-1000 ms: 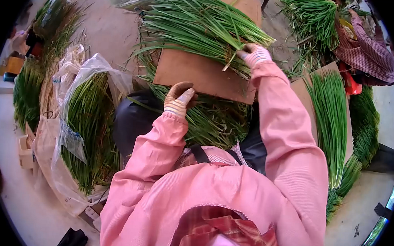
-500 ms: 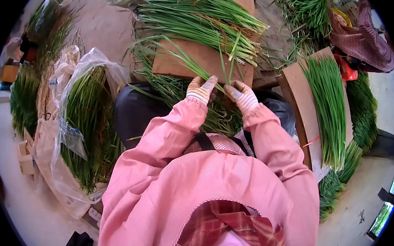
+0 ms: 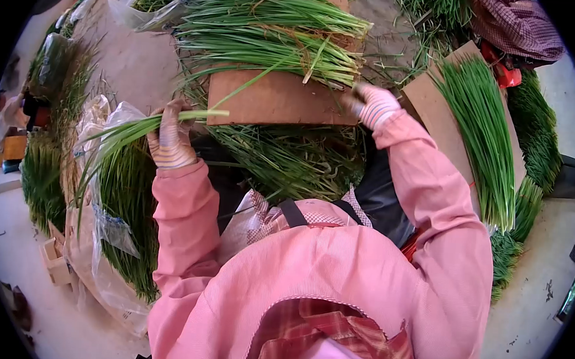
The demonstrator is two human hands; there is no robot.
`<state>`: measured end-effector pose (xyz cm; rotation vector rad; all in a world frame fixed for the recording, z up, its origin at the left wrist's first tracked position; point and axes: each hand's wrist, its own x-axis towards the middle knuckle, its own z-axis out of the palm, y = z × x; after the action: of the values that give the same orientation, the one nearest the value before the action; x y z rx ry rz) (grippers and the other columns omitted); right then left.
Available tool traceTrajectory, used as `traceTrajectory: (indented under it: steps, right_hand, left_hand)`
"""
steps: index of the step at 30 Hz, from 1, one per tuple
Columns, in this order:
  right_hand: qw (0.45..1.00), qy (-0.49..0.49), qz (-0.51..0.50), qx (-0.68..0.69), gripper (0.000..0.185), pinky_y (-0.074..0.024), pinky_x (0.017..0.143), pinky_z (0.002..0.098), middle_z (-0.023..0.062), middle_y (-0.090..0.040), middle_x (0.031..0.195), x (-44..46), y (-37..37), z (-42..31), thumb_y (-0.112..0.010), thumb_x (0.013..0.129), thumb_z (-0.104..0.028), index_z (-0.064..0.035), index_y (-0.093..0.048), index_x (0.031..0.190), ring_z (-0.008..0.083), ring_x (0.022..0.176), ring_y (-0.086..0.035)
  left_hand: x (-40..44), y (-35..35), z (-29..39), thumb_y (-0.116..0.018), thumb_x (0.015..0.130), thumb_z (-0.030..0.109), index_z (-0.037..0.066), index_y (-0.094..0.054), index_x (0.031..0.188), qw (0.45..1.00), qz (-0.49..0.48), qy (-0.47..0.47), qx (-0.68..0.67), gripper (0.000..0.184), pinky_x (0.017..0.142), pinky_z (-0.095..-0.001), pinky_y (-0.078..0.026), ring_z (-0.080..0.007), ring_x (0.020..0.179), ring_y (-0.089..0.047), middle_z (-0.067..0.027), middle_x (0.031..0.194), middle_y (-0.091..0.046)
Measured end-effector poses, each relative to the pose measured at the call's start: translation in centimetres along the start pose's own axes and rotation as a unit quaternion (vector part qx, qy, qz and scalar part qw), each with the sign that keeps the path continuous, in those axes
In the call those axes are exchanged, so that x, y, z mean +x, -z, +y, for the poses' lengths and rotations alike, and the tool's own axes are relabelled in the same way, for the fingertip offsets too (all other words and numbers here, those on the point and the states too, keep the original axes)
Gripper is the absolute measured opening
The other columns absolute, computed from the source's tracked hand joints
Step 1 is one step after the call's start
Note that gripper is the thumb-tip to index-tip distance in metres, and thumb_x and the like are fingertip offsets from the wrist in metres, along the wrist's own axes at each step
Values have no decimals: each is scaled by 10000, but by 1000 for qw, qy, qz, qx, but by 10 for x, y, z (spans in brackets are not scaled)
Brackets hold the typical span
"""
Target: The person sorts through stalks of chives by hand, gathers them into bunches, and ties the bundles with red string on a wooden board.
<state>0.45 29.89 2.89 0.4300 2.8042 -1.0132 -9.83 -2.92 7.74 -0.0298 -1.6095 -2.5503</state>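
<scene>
My left hand [image 3: 173, 136], in a striped work glove, is closed around a few chive stalks [image 3: 200, 114]. Their pale ends point right and the leaves droop to the left, over the plastic bag of chives. My right hand [image 3: 374, 106], gloved too, is beside the cut ends of a pile of chives [image 3: 268, 45] at the right side of the cardboard-brown board [image 3: 272, 99]. Its fingers are blurred, and whether they touch or hold any stalk is unclear. One loose leaf stretches from the pile towards my left hand.
Loose chives [image 3: 288, 157] lie over my lap below the board. At left stands a clear plastic bag [image 3: 102, 235] full of chives. A neat chive bundle [image 3: 481, 138] rests on a cardboard piece [image 3: 422, 95] at right. Another person's checked sleeve [image 3: 520, 26] shows at top right.
My hands were together over the board with stalks between them. Now they are apart: the left has moved left with stalks, the right has gone right and up. The view has shifted slightly.
</scene>
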Motion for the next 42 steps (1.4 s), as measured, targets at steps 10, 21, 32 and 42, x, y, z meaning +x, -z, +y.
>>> traceTrajectory:
  steps: [10, 21, 32, 42]
  right_hand:
    - [952, -26, -16, -305, 722, -410, 848, 387, 207, -473, 1110, 59, 6, -28, -622, 641, -213, -48, -281, 1256, 349, 989, -491]
    - [944, 67, -187, -264, 651, -428, 774, 365, 242, -511, 991, 51, 36, -17, -621, 654, -202, -60, -339, 1224, 364, 927, -511]
    - [944, 121, -244, -186, 395, -458, 716, 342, 107, -491, 1122, 108, -5, -82, -482, 781, -247, -172, -437, 1166, 282, 873, -542]
    - [876, 261, -240, -328, 208, -447, 601, 395, 161, -554, 738, 87, 4, -55, -494, 738, -118, -69, -507, 940, 350, 740, -557]
  left_hand:
    - [-36, -13, -19, -566, 722, 44, 7, -507, 1018, 993, -79, 93, -9, 304, 715, -430, -491, -271, 855, -561, -156, 916, -559]
    - [-21, -16, -10, -549, 739, 153, 44, -514, 1023, 973, -60, 221, 15, 306, 508, -288, -454, -179, 592, -551, -106, 795, -578]
    - [28, -93, -65, -549, 777, 157, 85, -521, 1033, 944, -125, 304, 43, 268, 534, -284, -469, -165, 629, -556, -65, 771, -579]
    - [73, -105, -211, -498, 819, 130, 154, -481, 1118, 938, -196, 111, 264, 301, 407, -302, -448, -190, 453, -527, -89, 651, -551]
